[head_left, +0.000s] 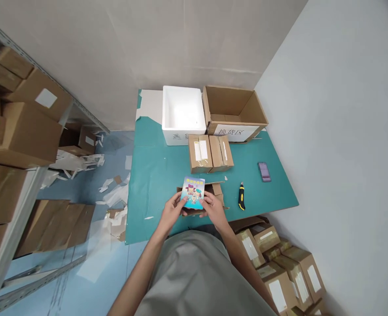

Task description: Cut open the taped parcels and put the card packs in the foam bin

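A small picture book (193, 193) with a blue cover and cartoon figures is held upright between both hands. My left hand (173, 210) grips its lower left edge, thumb on the cover. On the lower right edge, my right hand (213, 208) pinches it the same way. Directly beneath and behind the book is an opened cardboard box (217, 191), its flaps spread; the book and hands hide much of its inside. To the right lies a black and yellow utility knife (242, 196) on the green table (154, 175).
Behind the hands stand two closed cartons (199, 153), a white foam box (183, 137) and a larger open cardboard box (236, 131), both with handwritten labels. A blurred purple item (264, 172) lies at right. Shelving with cartons (32, 127) flanks the left; more boxes (279, 272) sit below right.
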The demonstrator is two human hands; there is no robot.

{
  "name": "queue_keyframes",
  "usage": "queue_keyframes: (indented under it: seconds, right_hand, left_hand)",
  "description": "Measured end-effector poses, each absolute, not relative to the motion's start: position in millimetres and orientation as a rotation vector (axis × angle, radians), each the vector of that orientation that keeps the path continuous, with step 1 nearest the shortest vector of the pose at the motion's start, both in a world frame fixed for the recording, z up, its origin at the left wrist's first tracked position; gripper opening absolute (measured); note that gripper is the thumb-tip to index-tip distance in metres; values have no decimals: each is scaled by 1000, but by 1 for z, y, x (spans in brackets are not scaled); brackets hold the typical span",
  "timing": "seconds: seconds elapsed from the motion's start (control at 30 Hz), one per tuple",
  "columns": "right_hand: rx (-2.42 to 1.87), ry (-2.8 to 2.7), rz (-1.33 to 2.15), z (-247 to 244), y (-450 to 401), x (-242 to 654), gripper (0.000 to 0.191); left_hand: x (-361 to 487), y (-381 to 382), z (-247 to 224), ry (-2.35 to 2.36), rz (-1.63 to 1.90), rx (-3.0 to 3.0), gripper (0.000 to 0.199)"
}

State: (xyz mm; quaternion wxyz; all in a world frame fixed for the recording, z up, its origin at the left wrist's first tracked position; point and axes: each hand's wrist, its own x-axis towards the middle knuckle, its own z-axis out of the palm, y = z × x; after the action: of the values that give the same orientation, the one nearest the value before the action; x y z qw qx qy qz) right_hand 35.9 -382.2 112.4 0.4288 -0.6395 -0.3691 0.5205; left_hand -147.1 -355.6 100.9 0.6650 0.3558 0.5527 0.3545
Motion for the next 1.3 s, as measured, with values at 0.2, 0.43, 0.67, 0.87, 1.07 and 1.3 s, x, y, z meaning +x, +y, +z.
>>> queue_keyframes:
  seconds: [0.2,0.43,0.67,0.87,1.07,1.3]
  right_hand:
    - [-1443,-952,1278,141,-281,52,72]
    - [-1247,-1094,1051,178,-159,80,84]
    - [-1760,-957,753,80,-305,132,78]
    - [-2164,-937,1013,29,-398,134,96]
    - [-2523,-1484,732,38,-372,91,93]
    - [-2674,-1667,825,58,-370,99,55]
  left_hand:
    - [-140,-257,140,1162,935,950,70]
    - [-143,-150,201,1230,1390,1471,69]
    - [-187,-279,88,1490,1018,1134,81]
    - [-184,-374,25,1474,601,881,91]
    - [-158,-369,10,1347,674,1104,69]
    - [-168,-367,-3,1369,648,1124,38]
